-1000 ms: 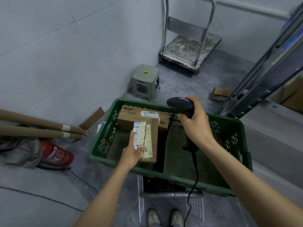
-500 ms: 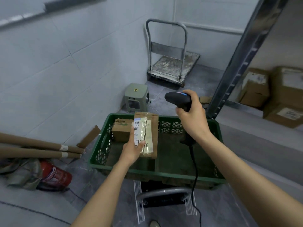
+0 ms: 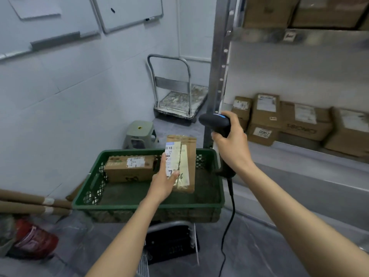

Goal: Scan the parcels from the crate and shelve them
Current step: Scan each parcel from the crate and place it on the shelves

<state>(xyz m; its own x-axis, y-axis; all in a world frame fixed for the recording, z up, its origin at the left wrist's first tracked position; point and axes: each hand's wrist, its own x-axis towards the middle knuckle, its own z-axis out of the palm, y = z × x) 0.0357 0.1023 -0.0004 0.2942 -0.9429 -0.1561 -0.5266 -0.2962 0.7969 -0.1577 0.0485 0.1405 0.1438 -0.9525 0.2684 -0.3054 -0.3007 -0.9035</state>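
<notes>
My left hand (image 3: 162,181) grips a narrow brown parcel (image 3: 186,156) with white labels, raised above the green crate (image 3: 119,206). A second brown parcel (image 3: 129,168) lies in the crate's far left corner. To the right, my right hand (image 3: 232,144) grips the handle of a black barcode scanner (image 3: 214,119), held just above and right of the raised parcel. The scanner's cable (image 3: 229,216) hangs down past the crate's right side.
A metal shelf (image 3: 299,176) on the right carries several cardboard boxes (image 3: 265,116). Its upright post (image 3: 219,66) stands behind the scanner. A grey stool (image 3: 139,132) and platform trolley (image 3: 179,102) are beyond the crate. Cardboard tubes (image 3: 30,202) and a red extinguisher (image 3: 36,238) lie at left.
My left hand has lifted the narrow parcel out of the crate and higher. The view has tilted up and right, bringing the shelf's boxes into sight. The scanner stays beside the parcel.
</notes>
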